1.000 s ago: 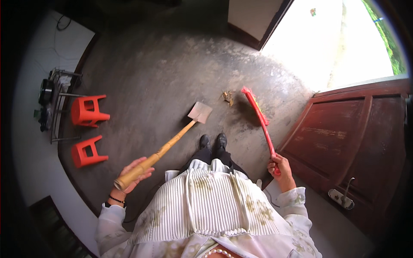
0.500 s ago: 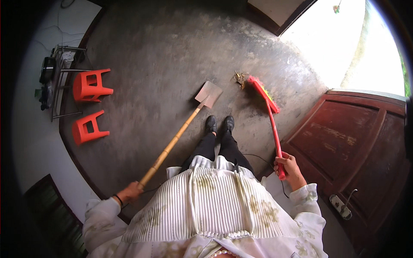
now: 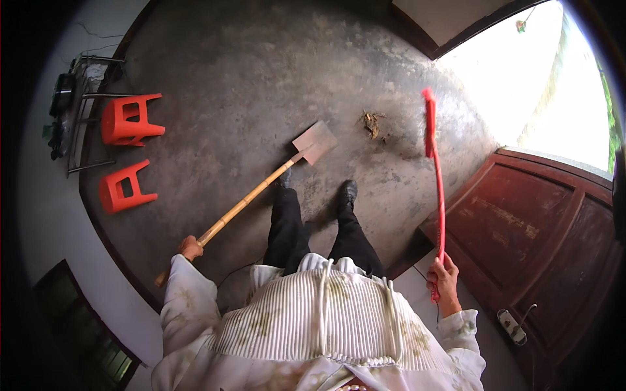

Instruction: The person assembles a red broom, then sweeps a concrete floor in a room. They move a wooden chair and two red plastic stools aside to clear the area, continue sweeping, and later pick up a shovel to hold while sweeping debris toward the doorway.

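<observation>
My left hand [image 3: 191,248] is closed round the bamboo handle of a shovel [image 3: 244,199], near the handle's upper end. The shovel's flat, square metal blade [image 3: 315,143] is out in front of my left foot, over the grey floor. In my right hand [image 3: 444,280] I grip the lower end of a red broom handle [image 3: 439,202]. The red broom head [image 3: 430,124] points away from me, seen edge-on, to the right of a small pile of brown debris [image 3: 373,123]. Blade and broom head are both apart from the pile.
Two red plastic stools [image 3: 129,120] [image 3: 125,187] stand at the left, beside a metal-framed table [image 3: 81,117] along the wall. A dark red wooden door [image 3: 515,215] is close on my right. Bright light comes through the doorway [image 3: 502,72] at the far right.
The broom head has moved right, away from the debris pile, and turned edge-on. My left hand has shifted up and slightly left with the shovel handle. My feet have moved apart.
</observation>
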A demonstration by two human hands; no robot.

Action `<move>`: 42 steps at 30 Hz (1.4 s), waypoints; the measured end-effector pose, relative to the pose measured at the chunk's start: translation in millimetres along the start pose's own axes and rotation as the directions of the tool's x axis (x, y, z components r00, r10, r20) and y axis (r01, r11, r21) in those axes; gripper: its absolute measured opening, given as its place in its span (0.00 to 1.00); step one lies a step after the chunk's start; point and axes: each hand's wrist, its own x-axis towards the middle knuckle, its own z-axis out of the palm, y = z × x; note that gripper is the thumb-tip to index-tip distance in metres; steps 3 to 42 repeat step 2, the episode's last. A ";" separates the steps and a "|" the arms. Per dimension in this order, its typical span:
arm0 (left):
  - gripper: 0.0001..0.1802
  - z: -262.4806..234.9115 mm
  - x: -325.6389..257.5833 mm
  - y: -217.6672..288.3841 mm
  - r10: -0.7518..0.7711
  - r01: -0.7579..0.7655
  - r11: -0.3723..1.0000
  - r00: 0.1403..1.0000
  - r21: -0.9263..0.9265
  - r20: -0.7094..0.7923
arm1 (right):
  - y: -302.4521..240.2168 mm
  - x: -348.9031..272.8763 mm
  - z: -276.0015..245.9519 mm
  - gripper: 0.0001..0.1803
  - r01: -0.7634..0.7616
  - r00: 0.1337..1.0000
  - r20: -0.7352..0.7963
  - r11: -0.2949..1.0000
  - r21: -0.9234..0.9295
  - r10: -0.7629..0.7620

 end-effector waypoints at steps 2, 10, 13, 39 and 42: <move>0.26 -14.2 39.8 12.3 -0.040 0.036 0.999 0.990 0.035 0.134 | 12.4 14.8 2.3 0.17 -0.051 0.999 0.010 0.999 -0.016 0.051; 0.26 -14.2 39.8 12.3 -0.040 0.036 0.999 0.990 0.035 0.134 | 12.4 14.8 2.3 0.17 -0.051 0.999 0.010 0.999 -0.016 0.051; 0.26 -14.2 39.8 12.3 -0.040 0.036 0.999 0.990 0.035 0.134 | 12.4 14.8 2.3 0.17 -0.051 0.999 0.010 0.999 -0.016 0.051; 0.26 -14.2 39.8 12.3 -0.040 0.036 0.999 0.990 0.035 0.134 | 12.4 14.8 2.3 0.17 -0.051 0.999 0.010 0.999 -0.016 0.051; 0.26 -14.2 39.8 12.3 -0.040 0.036 0.999 0.990 0.035 0.134 | 12.4 14.8 2.3 0.17 -0.051 0.999 0.010 0.999 -0.016 0.051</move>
